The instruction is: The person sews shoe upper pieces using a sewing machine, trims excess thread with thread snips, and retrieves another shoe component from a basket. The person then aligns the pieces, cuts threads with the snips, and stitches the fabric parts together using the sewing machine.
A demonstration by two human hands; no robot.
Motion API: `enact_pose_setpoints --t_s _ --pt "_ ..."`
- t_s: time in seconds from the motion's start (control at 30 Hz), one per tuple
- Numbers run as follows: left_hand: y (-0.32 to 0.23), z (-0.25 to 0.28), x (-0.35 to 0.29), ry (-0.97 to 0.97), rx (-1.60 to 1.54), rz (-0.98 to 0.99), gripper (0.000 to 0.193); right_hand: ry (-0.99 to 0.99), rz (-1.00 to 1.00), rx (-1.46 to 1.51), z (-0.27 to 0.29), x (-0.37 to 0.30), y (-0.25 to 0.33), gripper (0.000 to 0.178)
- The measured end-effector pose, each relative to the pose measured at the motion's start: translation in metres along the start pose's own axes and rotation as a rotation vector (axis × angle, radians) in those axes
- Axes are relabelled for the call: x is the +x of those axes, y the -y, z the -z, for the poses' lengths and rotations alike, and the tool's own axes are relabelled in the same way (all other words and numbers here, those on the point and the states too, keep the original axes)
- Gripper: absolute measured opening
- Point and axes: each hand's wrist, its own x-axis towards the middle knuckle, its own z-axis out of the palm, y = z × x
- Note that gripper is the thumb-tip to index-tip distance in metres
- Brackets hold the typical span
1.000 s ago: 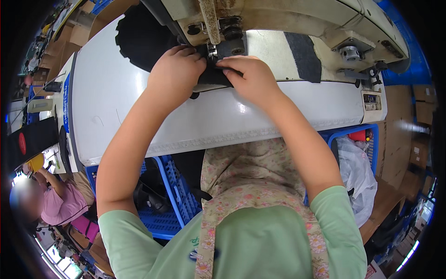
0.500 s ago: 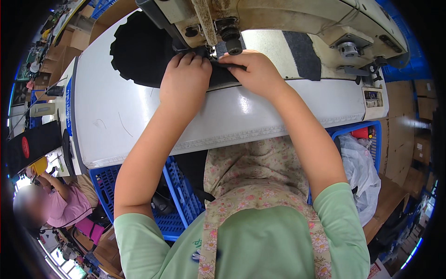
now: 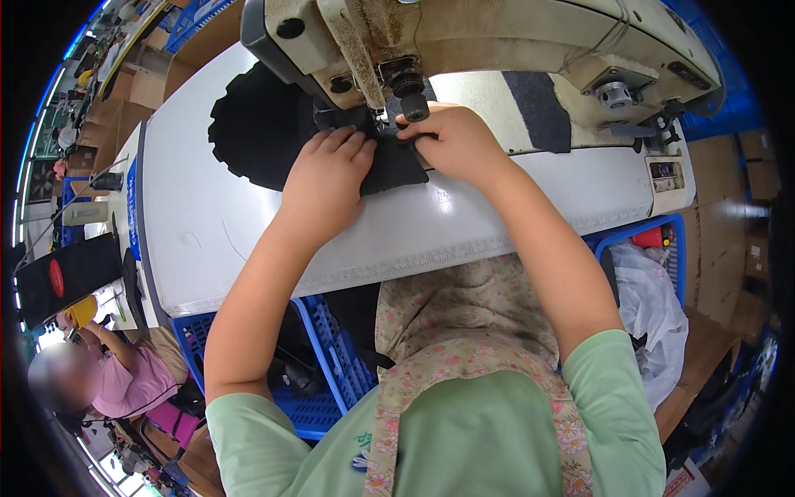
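Observation:
A black fabric piece (image 3: 252, 124) with a notched, rounded edge lies under the head of a sewing machine (image 3: 505, 41). My left hand (image 3: 327, 182) rests on this fabric left of the needle area, fingers stretched out and lying flat. Just right of the needle, my right hand (image 3: 460, 142) pinches the fabric's edge between thumb and fingers. A straight-edged part of the fabric extends toward me between the hands. The exact spot under the needle is partly hidden by the machine head and my fingers.
The white table (image 3: 273, 265) has a ruler strip along its front edge. A dark grey strip (image 3: 538, 112) lies across the machine bed. Blue crates (image 3: 327, 348) stand below, and plastic bags (image 3: 650, 306) fill the right one. A co-worker in pink (image 3: 137, 381) sits at the left.
The fabric between my hands has spread toward me, showing more of its near edge. My left fingers have gone from curled to flatter. The whole view has shifted slightly.

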Motion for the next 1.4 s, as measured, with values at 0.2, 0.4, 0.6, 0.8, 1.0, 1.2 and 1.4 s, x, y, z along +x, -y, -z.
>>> enact_pose_setpoints --t_s 0.2,0.4,0.6,0.8,1.0,1.2,1.4 --pt "0.008 -0.005 -0.001 -0.092 -0.07 -0.048 0.057 -0.025 0.044 -0.027 -0.001 -0.004 0.002 0.023" --pt "0.019 0.001 0.001 -0.076 -0.209 -0.096 0.055 -0.024 0.055 -0.042 -0.002 -0.006 0.001 0.024" --pt "0.027 0.002 0.003 -0.061 -0.259 -0.131 0.053 -0.042 0.08 -0.052 -0.002 -0.007 0.002 0.024" --pt "0.017 0.001 0.003 -0.061 -0.144 -0.138 0.055 -0.064 0.103 -0.061 -0.005 -0.009 0.002 0.025" --pt "0.013 -0.001 0.003 -0.068 -0.081 -0.122 0.056 -0.047 0.112 -0.095 -0.006 -0.009 0.006 0.026" --pt "0.011 -0.001 0.003 -0.074 -0.07 -0.119 0.055 -0.034 0.122 -0.112 -0.007 -0.008 0.008 0.025" --pt "0.012 -0.006 0.0 -0.116 -0.095 -0.097 0.055 -0.25 0.086 -0.251 -0.017 -0.017 0.016 0.026"
